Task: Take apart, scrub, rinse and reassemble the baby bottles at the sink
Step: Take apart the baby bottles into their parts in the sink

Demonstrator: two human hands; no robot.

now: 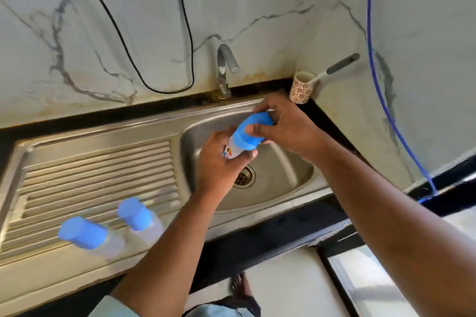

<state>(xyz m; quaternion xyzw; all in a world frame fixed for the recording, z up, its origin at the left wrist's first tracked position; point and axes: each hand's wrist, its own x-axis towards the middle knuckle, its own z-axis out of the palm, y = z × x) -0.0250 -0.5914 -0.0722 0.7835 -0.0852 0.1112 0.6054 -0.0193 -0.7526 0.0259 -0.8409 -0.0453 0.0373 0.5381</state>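
Over the sink basin [280, 175], the left hand [221, 162] grips a baby bottle [238, 148] steady while the right hand [286, 127] clasps its blue cap [253, 128], apparently to unscrew it; two capped bottles [140, 216] wait on the drainboard [98, 170].

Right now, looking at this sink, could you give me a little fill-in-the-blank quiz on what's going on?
1. The right hand grips the held bottle's blue ____.
2. The left hand holds that bottle above the sink's ____.
3. ____ other bottles stand on the ribbed drainboard.
4. A brush leans in a patterned ____ in the corner.

Missing words: cap; basin; Two; cup
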